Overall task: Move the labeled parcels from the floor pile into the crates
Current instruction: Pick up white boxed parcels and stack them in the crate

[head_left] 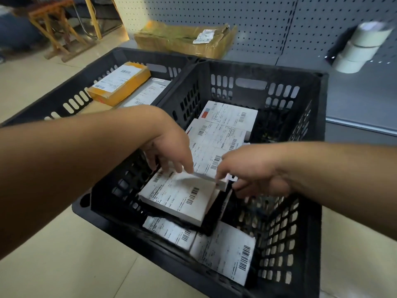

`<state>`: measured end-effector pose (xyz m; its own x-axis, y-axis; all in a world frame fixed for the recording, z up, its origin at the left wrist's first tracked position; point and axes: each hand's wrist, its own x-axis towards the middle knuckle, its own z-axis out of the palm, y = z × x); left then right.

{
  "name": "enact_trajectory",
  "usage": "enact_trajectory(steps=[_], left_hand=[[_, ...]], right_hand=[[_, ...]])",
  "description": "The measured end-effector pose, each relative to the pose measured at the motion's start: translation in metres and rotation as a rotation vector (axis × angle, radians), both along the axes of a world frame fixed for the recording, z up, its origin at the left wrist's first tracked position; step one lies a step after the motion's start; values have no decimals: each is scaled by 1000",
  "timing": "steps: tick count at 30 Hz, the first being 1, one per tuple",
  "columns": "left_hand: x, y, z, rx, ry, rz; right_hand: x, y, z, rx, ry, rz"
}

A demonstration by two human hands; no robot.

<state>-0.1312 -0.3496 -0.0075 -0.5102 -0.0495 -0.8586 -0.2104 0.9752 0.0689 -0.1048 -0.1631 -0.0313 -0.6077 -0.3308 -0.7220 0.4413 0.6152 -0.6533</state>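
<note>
Item: white parcel [182, 194], frame centre, tilted inside near crate [300, 211], resting on other parcels. Left hand [169, 147] and right hand [255, 171] fingertips touch its upper edge; grip apparently loose, blurred. Risk: parcel slides, wedges on edge against crate wall.

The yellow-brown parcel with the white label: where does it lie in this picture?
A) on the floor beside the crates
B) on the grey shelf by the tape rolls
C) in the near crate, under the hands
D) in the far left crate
D: the yellow-brown parcel lies inside the far left crate, partly on a flat white parcel, while both hands work over the near crate.
</note>
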Motion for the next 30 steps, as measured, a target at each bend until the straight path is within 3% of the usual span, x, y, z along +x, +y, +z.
enact_trajectory(steps=[16, 22, 30], left_hand=[[-54, 128, 58, 203, 394, 43], [-56, 224, 78, 399, 528, 74], [-55, 362, 49, 543, 525, 148]], right_hand=[[-45, 194, 85, -289, 139, -412], [-42, 274, 80, -272, 148, -528], [-29, 399, 36, -125, 145, -711]])
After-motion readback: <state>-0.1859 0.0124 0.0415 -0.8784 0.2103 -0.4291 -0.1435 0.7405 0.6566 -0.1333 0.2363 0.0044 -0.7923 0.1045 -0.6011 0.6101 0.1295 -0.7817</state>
